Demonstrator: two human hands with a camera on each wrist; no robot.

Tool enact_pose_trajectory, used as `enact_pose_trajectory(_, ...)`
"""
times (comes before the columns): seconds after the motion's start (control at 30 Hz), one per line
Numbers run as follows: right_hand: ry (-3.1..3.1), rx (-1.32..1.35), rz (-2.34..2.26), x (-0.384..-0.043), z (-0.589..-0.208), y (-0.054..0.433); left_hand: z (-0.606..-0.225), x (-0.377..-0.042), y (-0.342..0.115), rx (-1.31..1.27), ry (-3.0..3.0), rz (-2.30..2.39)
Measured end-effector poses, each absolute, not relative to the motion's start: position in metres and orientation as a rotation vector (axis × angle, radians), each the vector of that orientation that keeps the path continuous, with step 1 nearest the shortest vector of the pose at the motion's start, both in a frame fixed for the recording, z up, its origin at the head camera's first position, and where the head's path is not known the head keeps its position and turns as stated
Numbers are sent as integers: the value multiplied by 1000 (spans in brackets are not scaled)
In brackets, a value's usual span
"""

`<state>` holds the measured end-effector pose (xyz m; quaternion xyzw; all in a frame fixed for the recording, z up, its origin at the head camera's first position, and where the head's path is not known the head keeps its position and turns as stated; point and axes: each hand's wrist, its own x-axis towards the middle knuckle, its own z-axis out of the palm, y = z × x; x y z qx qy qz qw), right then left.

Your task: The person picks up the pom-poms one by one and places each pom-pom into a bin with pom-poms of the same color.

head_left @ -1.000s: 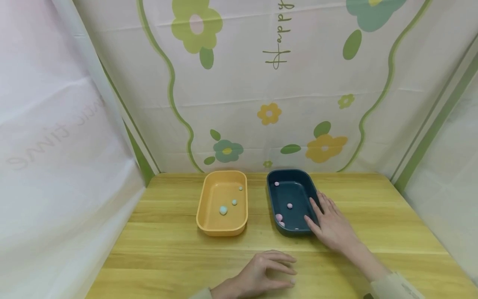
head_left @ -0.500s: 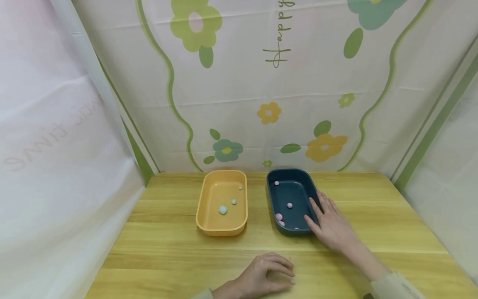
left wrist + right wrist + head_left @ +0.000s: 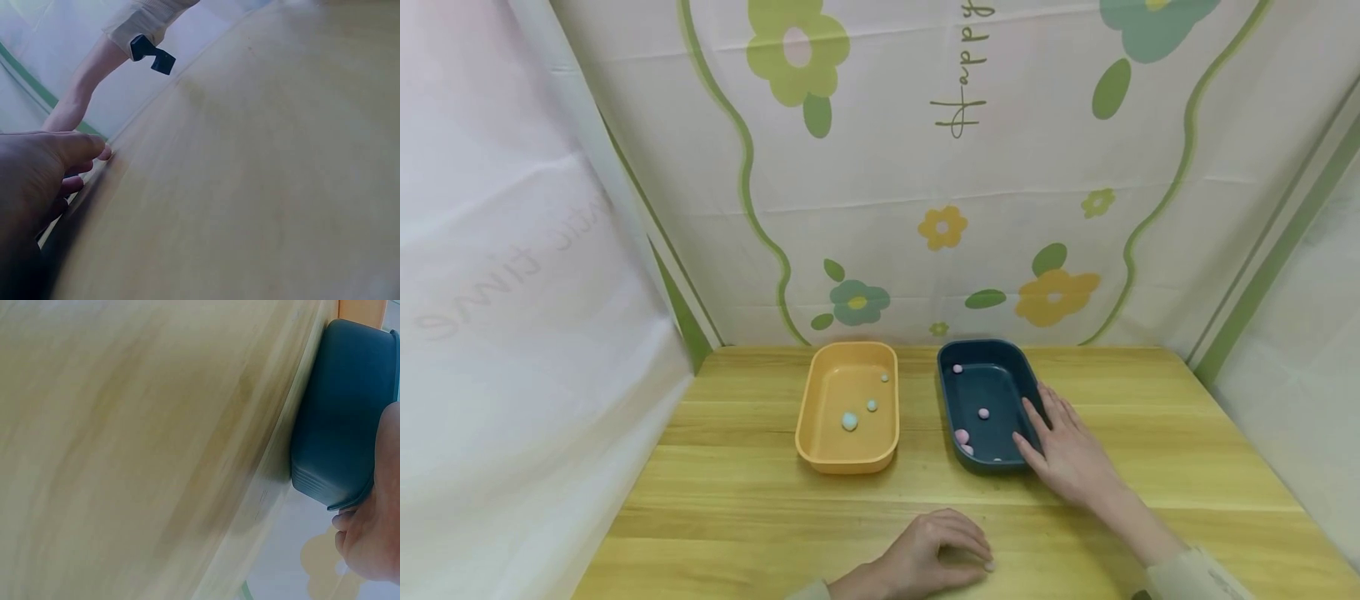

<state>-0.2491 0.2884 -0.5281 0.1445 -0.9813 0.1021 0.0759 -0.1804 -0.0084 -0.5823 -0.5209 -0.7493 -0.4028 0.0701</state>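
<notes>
My left hand (image 3: 928,554) is low over the table's near part, fingers bent toward the thumb. Its thumb and fingertips pinch a tiny pale pink ball (image 3: 106,152). My right hand (image 3: 1070,454) rests on the right rim of the dark blue tray (image 3: 992,387), fingers spread and fairly straight, thumb and one finger reaching over the inside. Several pink balls (image 3: 983,413) of different sizes lie in this tray, some partly hidden by its near wall. To its left, a yellow tray (image 3: 847,464) holds three pale green balls (image 3: 849,422).
Both trays stand toward the back of the wooden table (image 3: 737,500), with a gap between them. Behind rises a white curtain (image 3: 865,167) printed with flowers, and cloth hangs at both sides. A small dark piece (image 3: 153,55) is on the right sleeve.
The left hand's fingers have drawn closer to the thumb, around the small ball. The right hand and both trays stay put.
</notes>
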Motion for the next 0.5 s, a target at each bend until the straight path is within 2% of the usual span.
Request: enact_pose_trajectory(0.5,-2935,438,317,-251,-528,288,-579,-176,-6,-1587,-2325,-1162)
